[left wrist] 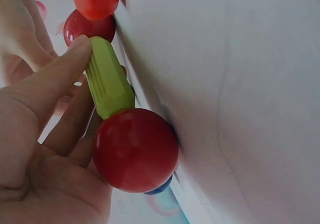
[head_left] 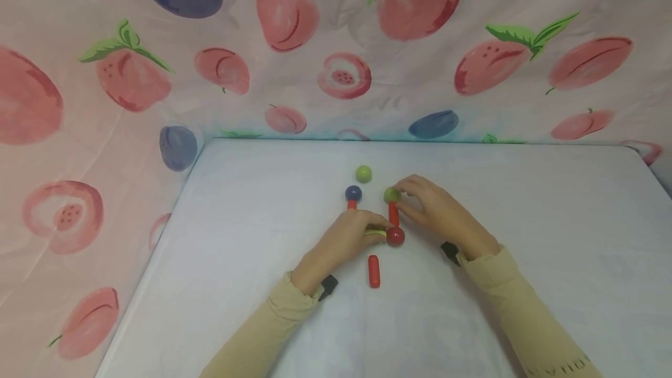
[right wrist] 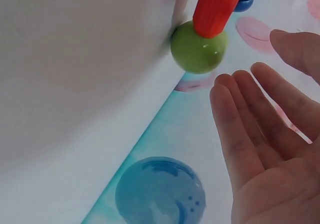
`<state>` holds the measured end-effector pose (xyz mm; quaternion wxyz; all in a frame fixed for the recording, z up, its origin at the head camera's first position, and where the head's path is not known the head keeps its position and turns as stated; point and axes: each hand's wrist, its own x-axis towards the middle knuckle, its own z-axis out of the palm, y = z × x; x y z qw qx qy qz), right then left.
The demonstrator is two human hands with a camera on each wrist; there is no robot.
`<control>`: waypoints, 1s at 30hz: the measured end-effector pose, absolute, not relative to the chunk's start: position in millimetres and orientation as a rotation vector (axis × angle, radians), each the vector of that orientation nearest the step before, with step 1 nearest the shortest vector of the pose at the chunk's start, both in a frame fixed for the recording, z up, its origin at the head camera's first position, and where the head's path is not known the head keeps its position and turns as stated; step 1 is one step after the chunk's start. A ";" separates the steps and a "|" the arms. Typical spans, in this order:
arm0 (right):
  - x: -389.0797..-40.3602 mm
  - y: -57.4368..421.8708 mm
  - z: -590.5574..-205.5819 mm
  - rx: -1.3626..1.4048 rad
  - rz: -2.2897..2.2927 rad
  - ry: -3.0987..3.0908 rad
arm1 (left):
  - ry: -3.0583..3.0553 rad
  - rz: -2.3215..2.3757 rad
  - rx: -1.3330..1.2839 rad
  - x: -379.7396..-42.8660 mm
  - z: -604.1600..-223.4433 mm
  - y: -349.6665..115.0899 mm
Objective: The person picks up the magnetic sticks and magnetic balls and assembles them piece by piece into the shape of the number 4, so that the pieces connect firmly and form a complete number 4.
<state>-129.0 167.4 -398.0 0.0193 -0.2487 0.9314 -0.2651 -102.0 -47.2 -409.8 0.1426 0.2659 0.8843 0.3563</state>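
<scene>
My left hand [head_left: 343, 235] pinches a yellow-green ridged stick [left wrist: 109, 78] between thumb and fingers. One end of the stick meets a large red ball [left wrist: 136, 150]; at its other end is a second red ball [head_left: 395, 237]. From that second ball a red stick [head_left: 394, 214] runs away from me to a green ball [head_left: 390, 195]. My right hand [head_left: 441, 209] is beside the green ball, its fingers straight and apart from it in the right wrist view. Beyond the left hand, a blue ball [head_left: 353, 193] tops another red stick [head_left: 352, 205], partly hidden by that hand.
A loose red stick [head_left: 374, 271] lies on the white table [head_left: 262, 191] nearer me. Behind the blue ball sits a loose green ball [head_left: 364, 174]. A fruit-print cloth [head_left: 399, 74] hangs along the table's back and left sides.
</scene>
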 end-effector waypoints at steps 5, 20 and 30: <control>-119.6 168.5 -395.7 -0.793 -0.796 2.909 | 2.563 1.035 0.773 -103.1 -410.8 -47.6; -85.1 173.3 -393.2 -0.938 -0.757 2.943 | 2.571 1.028 0.738 -103.7 -412.9 -48.0; -67.5 172.1 -394.2 -0.973 -0.821 2.918 | 2.574 1.029 0.749 -104.5 -412.9 -47.0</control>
